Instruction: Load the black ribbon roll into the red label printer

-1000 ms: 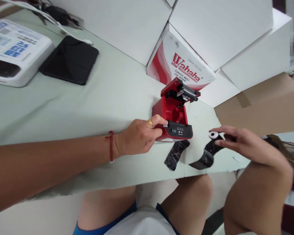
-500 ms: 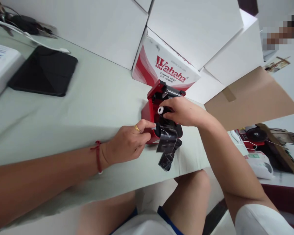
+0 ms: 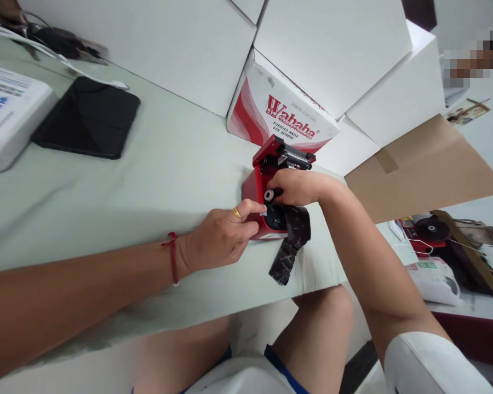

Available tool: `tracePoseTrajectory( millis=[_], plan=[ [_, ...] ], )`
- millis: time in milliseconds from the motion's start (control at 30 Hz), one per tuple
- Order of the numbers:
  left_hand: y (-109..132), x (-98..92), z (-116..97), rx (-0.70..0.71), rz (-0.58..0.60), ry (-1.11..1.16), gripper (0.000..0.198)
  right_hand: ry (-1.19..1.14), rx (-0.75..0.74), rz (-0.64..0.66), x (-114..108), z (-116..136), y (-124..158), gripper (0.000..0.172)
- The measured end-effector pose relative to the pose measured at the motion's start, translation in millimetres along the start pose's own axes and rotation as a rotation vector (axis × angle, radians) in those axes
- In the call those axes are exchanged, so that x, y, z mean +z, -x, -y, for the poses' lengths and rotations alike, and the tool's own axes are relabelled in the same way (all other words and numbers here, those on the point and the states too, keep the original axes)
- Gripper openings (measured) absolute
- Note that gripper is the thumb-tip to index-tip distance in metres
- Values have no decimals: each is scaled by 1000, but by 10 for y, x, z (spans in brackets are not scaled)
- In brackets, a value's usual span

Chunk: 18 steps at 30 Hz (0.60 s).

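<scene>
A small red printer (image 3: 255,189) with its lid raised sits near the table's front edge. My left hand (image 3: 222,235), with a gold ring, grips the printer's near left corner and steadies it. My right hand (image 3: 298,186) reaches into the open bay, closed on a black ribbon roll (image 3: 270,195) with a white core. A loose tail of black ribbon (image 3: 290,243) hangs over the printer's front and lies on the table.
White cartons (image 3: 332,49) and a red-and-white Wahaha box (image 3: 279,112) stand right behind the printer. A black folded case (image 3: 88,117) and a white device (image 3: 8,117) lie at the left. A cardboard flap (image 3: 419,164) juts out at the right.
My right hand carried the ribbon roll from the table's right side over to the printer and lowered it into the open bay. My left hand kept its hold on the printer.
</scene>
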<state>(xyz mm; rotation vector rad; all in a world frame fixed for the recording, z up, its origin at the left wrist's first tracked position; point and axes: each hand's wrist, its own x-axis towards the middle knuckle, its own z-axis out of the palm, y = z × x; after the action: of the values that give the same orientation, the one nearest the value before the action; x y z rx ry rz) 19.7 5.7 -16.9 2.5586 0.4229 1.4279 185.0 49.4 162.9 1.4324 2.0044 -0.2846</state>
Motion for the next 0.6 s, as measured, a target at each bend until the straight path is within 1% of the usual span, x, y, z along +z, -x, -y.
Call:
tracePoseTrajectory(
  millis=[33, 100, 200, 367, 500, 600],
  plan=[
    [1, 1, -1, 0, -5, -4, 20, 2, 4, 0, -9, -4, -7, 15],
    [2, 2, -4, -2, -15, -17, 20, -4, 57, -10, -8, 7, -25, 14],
    [8, 5, -6, -4, -11, -20, 21, -18, 129, -41, 45, 43, -55, 14],
    [19, 18, -1, -5, -12, -21, 20, -92, 78, -109, 182, 18, -100, 17],
    [10, 9, -3, 5, -8, -24, 19, -113, 89, -130, 273, -9, -143, 18],
    [-4, -15, -17, -10, 12, -26, 19, -119, 85, -143, 291, 12, -49, 19]
  ],
)
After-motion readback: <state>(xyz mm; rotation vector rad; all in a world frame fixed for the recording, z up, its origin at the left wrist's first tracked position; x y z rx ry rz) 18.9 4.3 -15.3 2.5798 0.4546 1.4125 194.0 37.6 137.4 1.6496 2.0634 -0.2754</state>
